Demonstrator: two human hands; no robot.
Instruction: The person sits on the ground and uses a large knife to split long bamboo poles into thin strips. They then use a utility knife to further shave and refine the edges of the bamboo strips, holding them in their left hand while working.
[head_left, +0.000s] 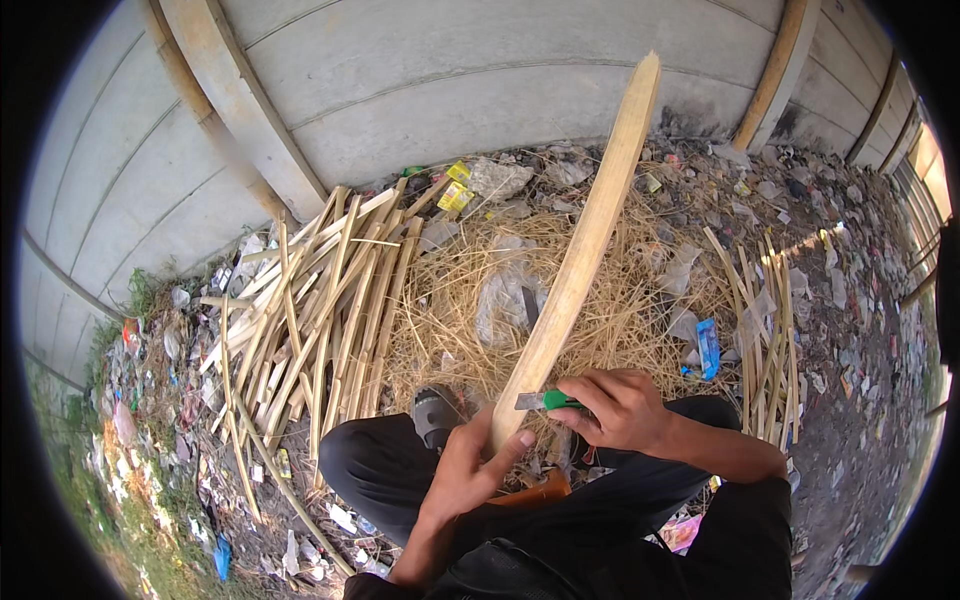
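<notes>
A long, pale bamboo strip [588, 230] slants up and away from my lap, its far end ragged. My left hand [468, 462] grips its near end, with the thumb laid across the strip's face. In my right hand [618, 408] is a box cutter [548, 400] with a green handle. Its short grey blade lies against the strip, a little beyond my left thumb. My right fingers are wrapped round the handle and hide most of it. Below the strip, thin bamboo shavings [450, 300] cover the ground.
A heap of split bamboo strips [330, 310] lies on the left, and a smaller bundle [768, 345] on the right. Litter is strewn around, including a blue wrapper [708, 348] and a yellow packet [456, 196]. A grey panel wall [480, 75] with posts stands beyond.
</notes>
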